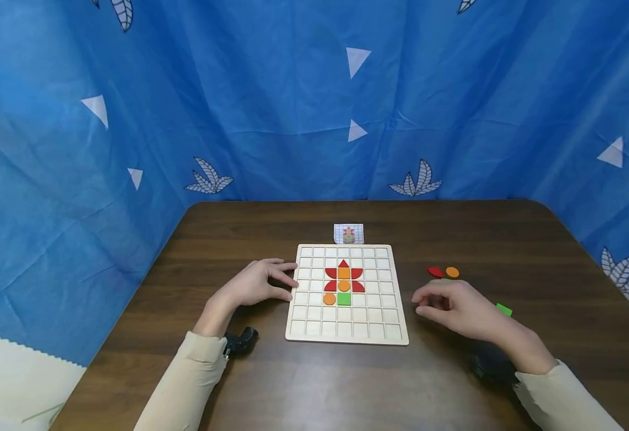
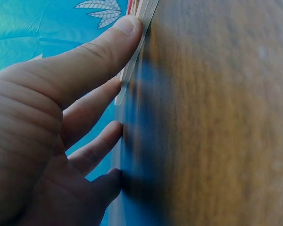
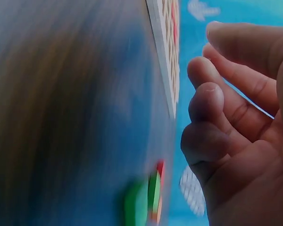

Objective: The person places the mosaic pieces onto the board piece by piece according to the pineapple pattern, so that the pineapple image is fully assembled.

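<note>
A pale gridded board (image 1: 309, 329) lies mid-table, with a red triangle (image 1: 343, 263), an orange square (image 1: 343, 273), several red curved pieces, two orange discs and a green square (image 1: 343, 299) in its cells. My left hand (image 1: 257, 282) rests at the board's left edge, thumb and a finger touching it in the left wrist view. Just right of the board, my right hand (image 1: 456, 305) hovers with loosely bent fingers; the right wrist view shows nothing between thumb and fingers (image 3: 206, 101).
Beyond the right hand lie a loose red piece (image 1: 435, 272) and an orange disc (image 1: 452, 272). A green piece (image 1: 503, 309) shows past that hand, partly covered. A small printed pattern card (image 1: 349, 233) sits behind the board. Blue patterned cloth (image 1: 292, 120) hangs around the table.
</note>
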### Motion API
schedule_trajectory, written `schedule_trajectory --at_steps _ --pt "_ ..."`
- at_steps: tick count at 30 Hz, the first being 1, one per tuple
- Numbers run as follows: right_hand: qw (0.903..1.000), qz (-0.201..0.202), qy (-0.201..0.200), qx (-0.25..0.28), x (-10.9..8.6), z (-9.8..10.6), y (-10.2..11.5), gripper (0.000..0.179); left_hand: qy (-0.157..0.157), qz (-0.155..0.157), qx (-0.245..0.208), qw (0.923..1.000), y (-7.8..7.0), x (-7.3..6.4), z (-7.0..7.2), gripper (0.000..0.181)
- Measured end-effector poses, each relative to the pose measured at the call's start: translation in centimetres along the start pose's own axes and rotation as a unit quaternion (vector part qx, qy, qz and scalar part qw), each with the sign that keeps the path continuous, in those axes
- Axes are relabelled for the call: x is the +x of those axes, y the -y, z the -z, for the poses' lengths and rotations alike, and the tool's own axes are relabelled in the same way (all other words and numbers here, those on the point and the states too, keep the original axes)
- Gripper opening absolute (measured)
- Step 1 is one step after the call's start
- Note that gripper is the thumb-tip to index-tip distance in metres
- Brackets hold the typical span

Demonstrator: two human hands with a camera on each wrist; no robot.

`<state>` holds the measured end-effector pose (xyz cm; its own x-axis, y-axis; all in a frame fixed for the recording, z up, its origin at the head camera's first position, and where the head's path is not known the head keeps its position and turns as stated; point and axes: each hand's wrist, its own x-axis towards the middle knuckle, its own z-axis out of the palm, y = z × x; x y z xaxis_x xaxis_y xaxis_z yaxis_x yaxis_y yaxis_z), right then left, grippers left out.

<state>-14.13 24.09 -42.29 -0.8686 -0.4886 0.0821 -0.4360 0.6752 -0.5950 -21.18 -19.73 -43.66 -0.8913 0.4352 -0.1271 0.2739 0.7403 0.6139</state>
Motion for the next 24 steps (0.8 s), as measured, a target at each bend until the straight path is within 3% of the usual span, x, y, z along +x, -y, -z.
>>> schedule_trajectory --at_steps 10,24 --pt "0.9971 -0.035 -0.067 -0.005 -3.6 2.5 -3.7 0.015 0.002 0.006 -0.003 1.0 -0.2 0.0 0.1 0.028" --pt "0.9945 -0.053 -0.091 -0.004 -7.6 3.4 -7.1 0.024 -0.001 0.003 -0.005 1.0 -0.1 -0.2 0.1 0.028"
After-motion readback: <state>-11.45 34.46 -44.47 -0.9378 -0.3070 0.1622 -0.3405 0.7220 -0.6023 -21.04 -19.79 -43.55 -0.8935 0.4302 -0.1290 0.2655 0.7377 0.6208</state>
